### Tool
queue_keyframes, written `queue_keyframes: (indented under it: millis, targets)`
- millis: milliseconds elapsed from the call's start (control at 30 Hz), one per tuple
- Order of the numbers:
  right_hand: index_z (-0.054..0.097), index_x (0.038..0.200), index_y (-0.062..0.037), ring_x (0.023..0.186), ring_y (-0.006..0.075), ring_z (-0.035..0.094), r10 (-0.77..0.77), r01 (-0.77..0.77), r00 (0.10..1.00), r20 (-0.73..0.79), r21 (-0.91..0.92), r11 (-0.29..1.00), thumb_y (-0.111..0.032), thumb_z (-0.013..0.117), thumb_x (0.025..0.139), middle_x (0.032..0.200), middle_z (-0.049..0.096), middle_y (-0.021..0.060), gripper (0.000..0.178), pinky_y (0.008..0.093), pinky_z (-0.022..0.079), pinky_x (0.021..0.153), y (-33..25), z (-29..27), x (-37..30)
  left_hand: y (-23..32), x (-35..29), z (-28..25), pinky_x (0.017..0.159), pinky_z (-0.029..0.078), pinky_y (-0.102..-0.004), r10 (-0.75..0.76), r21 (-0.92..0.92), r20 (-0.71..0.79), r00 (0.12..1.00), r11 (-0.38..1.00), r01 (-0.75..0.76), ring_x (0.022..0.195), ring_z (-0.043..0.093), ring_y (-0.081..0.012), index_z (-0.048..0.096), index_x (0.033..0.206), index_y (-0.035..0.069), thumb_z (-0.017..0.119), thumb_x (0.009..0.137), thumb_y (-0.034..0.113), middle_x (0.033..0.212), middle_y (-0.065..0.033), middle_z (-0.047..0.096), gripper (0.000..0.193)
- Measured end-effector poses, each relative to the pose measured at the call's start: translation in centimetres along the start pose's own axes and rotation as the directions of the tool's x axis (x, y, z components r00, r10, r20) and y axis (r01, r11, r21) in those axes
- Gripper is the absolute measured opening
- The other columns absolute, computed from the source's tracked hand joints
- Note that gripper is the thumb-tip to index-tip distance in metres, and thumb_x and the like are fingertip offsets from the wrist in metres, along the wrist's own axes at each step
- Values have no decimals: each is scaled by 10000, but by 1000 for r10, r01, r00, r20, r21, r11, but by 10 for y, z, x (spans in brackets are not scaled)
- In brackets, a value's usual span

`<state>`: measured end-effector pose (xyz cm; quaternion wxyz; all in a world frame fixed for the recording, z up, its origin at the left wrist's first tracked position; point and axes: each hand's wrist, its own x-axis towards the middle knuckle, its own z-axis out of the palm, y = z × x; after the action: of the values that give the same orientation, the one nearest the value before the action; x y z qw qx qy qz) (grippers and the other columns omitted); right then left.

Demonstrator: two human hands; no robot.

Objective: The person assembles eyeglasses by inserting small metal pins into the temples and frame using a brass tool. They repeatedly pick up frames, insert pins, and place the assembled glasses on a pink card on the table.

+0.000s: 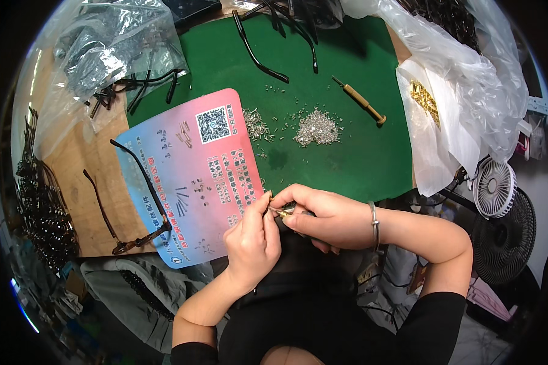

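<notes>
My left hand (253, 242) is closed, pinching a small gold-coloured piece (271, 196) between thumb and fingertips; most of it is hidden. Close against it, my right hand (332, 220) is wrapped round a slim dark tool with a brass-coloured part (284, 213). The tool's exact kind is covered by my fingers. Both hands meet at the front edge of the work surface, beside a pink and blue printed mat (158, 210). Tiny metal parts lie on that mat. A tortoiseshell eyeglass frame (141, 241) with dark temples rests across its left edge.
On the green mat (365, 164) lie a pile of tiny silver screws (318, 128), a second heap of small metal pins (257, 125), a brass-handled screwdriver (363, 103) and black temple arms (256, 52). Gold parts (424, 102) sit on white wrapping at right, near a fan (494, 188).
</notes>
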<state>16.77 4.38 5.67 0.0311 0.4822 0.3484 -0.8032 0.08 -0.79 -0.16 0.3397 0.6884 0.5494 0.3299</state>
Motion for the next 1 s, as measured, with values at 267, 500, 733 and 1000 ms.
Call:
queue_keyframes:
  millis: [267, 500, 733, 1000]
  targets:
    - [405, 1181, -51, 492, 92, 494, -59, 60, 998, -23, 25, 998, -233, 423, 924, 663, 493, 28, 315, 251, 410, 397, 7, 0, 4, 0, 1, -2, 547, 511, -314, 15, -5, 19, 1000, 1000, -15, 616, 651, -258, 567, 1020, -55, 557, 797, -50, 743, -168, 636, 224]
    - [458, 1180, -64, 818, 267, 616, -538, 381, 816, -213, -502, 776, -151, 511, 882, 943, 590, 126, 315, 339, 491, 726, 41, 12, 12, -3, 1, 0, 526, 502, -296, 51, -24, 15, 999, 998, -50, 578, 636, -209, 549, 1056, -49, 536, 828, -40, 811, -155, 652, 229]
    - [493, 1044, -51, 747, 346, 602, -546, 104, 765, -343, -769, 630, -259, 581, 836, 888, 568, 164, 307, 418, 500, 660, 40, -11, -24, 7, 7, -25, 548, 486, -217, -285, -682, 575, 767, 350, 642, 596, 556, -89, 480, 1102, 1, 485, 926, 83, 1015, -164, 633, 194]
    - [589, 890, -17, 723, 166, 604, -671, 553, 702, -238, -412, 724, -168, 658, 797, 802, 607, 82, 190, 274, 475, 636, 25, -15, -15, 14, 9, -21, 611, 485, -221, -191, -568, 766, 614, 247, 785, 645, 558, -80, 482, 1096, 8, 492, 941, 161, 935, -125, 639, 218]
